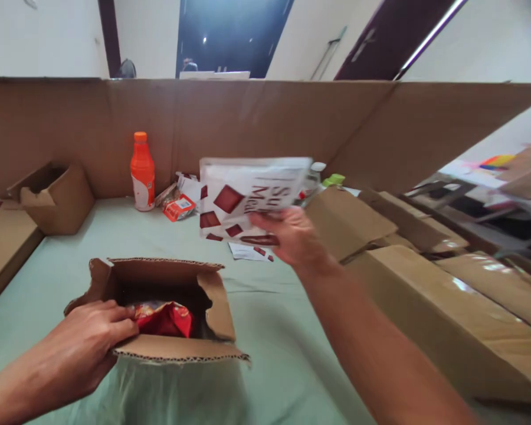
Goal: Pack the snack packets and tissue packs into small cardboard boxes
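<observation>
My right hand (296, 236) pinches a flat white packet (228, 177) by its lower right corner and holds it up above the table. Dark red-brown squares and large lettering, partly smeared by motion, are printed on it. At the front left, my left hand (95, 330) grips the near left edge of an open cardboard box (181, 348), its fingertips reaching inside. A shiny red packet (168, 320) lies in this box, beside those fingertips. On the table beneath the raised packet is another white piece (248, 252) with similar brown squares, partly covered.
An orange bottle (142, 171) stands at the back, next to an orange-and-clear packet (179, 203). Another open carton (62, 198) is at the back left. Closed cardboard boxes (460, 307) line the right side. A tall cardboard wall (248, 118) borders the back.
</observation>
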Tool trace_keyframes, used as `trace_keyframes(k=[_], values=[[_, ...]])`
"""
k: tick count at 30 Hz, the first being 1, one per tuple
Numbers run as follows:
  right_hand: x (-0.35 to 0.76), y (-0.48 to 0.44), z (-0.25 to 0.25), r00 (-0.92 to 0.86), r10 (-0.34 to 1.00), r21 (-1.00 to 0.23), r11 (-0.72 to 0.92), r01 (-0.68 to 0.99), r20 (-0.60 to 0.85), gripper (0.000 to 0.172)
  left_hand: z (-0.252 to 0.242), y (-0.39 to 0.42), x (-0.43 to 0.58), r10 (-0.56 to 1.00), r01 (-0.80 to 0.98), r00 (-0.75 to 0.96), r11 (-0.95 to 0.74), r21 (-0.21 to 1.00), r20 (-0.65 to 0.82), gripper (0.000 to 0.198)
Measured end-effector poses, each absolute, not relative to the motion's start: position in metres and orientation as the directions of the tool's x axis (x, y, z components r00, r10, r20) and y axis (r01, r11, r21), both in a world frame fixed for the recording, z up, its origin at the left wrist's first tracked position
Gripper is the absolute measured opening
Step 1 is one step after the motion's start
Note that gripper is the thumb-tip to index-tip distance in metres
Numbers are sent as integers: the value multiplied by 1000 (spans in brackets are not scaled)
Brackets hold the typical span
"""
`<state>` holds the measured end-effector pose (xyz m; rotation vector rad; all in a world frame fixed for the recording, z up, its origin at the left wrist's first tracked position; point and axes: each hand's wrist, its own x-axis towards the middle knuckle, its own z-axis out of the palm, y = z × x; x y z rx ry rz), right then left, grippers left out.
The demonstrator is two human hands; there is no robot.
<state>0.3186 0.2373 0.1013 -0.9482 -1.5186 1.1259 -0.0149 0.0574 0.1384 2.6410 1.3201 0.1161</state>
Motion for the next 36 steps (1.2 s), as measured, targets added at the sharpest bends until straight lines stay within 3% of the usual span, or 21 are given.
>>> trace_keyframes(k=[2, 5, 7, 10, 13, 15, 17, 20, 23, 25, 27, 29, 32, 34, 36], values=[[314, 203, 129, -302, 886, -932, 362, -27, 353, 26, 132, 54, -17, 808, 779, 589, -570, 260, 5, 48], [285, 158, 166, -621, 693, -825, 551, 127, 367, 17, 122, 51, -21, 818, 770, 572, -560, 306, 56, 49], [257, 139, 179, -781, 582, -684, 666, 297, 227, 26, 118, 50, -22, 814, 756, 573, -570, 323, 97, 49], [215, 129, 178, -820, 563, -382, 740, 554, -99, 31, 118, 47, -22, 805, 735, 581, -583, 347, 122, 51], [183, 138, 159, -792, 517, -159, 796, 585, -325, 27, 121, 44, -21, 800, 732, 594, -583, 352, 90, 52], [169, 149, 144, -799, 415, -150, 842, 519, -434, 30, 123, 41, -20, 817, 765, 572, -565, 308, 78, 46], [162, 159, 134, -807, 305, -218, 860, 462, -507, 39, 124, 39, -21, 844, 811, 524, -536, 233, 118, 40], [162, 166, 128, -820, 256, -279, 853, 441, -513, 46, 127, 39, -26, 815, 804, 539, -573, 159, 211, 54], [178, 157, 136, -868, 290, -278, 865, 419, -404, 36, 133, 47, -32, 748, 721, 648, -664, 200, 147, 60], [198, 152, 144, -926, 330, -370, 849, 376, -182, 31, 136, 54, -34, 729, 699, 674, -681, 219, 120, 52], [227, 155, 150, -878, 471, -509, 778, 367, 87, 29, 136, 59, -36, 718, 691, 674, -696, 195, 173, 45], [259, 173, 148, -681, 703, -587, 645, 489, 206, 31, 131, 61, -39, 693, 676, 675, -718, 163, 254, 45], [297, 222, 121, -274, 956, -519, 286, 806, 102, 29, 123, 57, -43, 690, 683, 677, -719, 133, 254, 56], [311, 257, 89, -98, 995, -456, 84, 886, -7, 34, 119, 52, -45, 709, 702, 680, -703, 114, 189, 66], [318, 284, 55, -3, 996, -437, -37, 899, -89, 51, 119, 48, -46, 716, 713, 680, -696, 83, 160, 70]])
